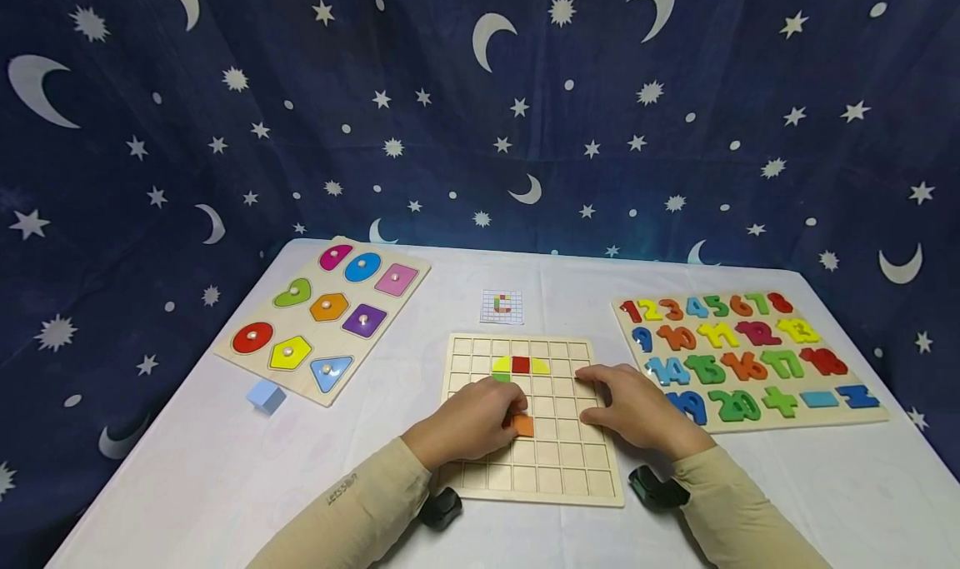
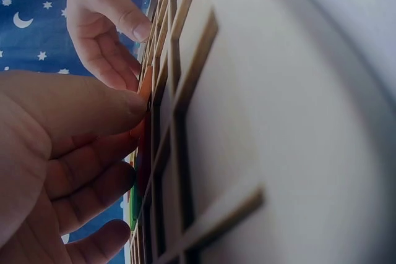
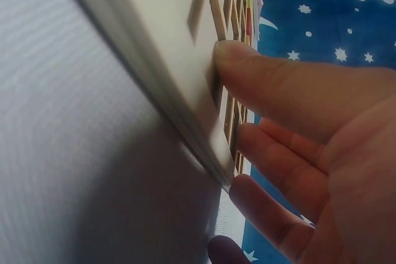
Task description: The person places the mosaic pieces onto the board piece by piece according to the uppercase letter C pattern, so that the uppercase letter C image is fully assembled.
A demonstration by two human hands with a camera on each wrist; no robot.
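A wooden grid board lies on the table in front of me. Thumb and fingers of my left hand pinch an orange square tile at the board's middle; the left wrist view shows the tile tilted against the grid. Near the top of the grid sit a red square tile, yellow curved tiles on both sides of it, and a green tile below the left one. My left hand hides part of the grid. The right hand rests at the board's right edge, its fingers loosely spread.
A pattern card lies behind the board. On the left are a shape puzzle with knobbed pieces and a blue block. A number puzzle lies to the right, close to my right hand.
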